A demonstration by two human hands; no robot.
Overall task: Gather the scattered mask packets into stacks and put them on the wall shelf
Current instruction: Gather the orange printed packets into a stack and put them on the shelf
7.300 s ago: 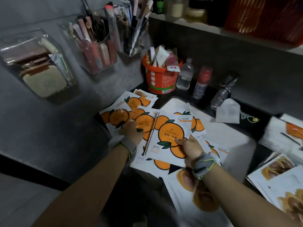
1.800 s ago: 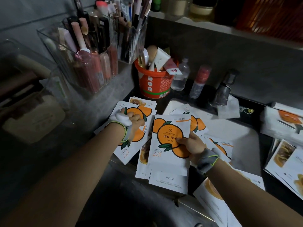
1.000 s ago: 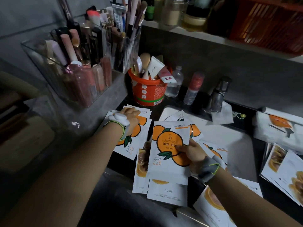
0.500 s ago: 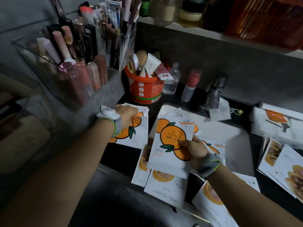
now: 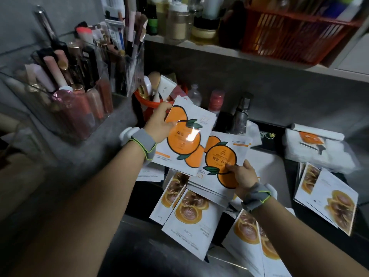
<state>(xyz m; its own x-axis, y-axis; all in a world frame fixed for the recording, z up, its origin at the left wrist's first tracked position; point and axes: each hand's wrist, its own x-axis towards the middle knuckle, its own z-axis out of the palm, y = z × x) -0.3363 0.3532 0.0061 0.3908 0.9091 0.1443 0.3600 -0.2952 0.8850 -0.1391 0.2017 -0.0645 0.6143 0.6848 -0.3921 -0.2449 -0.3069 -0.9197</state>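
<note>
Fingers [image 5: 167,108] of the left hand [image 5: 158,124] pinch the far edge of a raised bundle of orange-print mask packets [image 5: 184,140], thumb on the printed face. The right hand [image 5: 243,175] grips a second bundle [image 5: 220,154] at its near corner, thumb pressed on the fruit picture. The two bundles overlap at one edge above the tabletop [image 5: 290,176] and are not yet squared into one stack. Beneath them brown-print packets [image 5: 189,210] lie loosely fanned, with a further heap [image 5: 331,200] at the right. At the far side runs the wall shelf [image 5: 219,49], already crowded with jars [image 5: 177,27] and an orange basket [image 5: 295,31]. A clear organiser [image 5: 69,90] of cosmetics stands at the left, and an orange tub [image 5: 139,97] and a red-capped bottle [image 5: 216,96] sit just beyond the raised left hand. The likeliest mishap is a spill: the packets look glossy and each bundle is held at one edge only, so sliding one into the other could let sheets fan out and drop among the brown-print ones. A wide swing of the left hand could also catch the tub or the bottle. The shelf seems to offer little bare room, so a stack set down there carelessly might nudge a jar or sit half off the edge.
</note>
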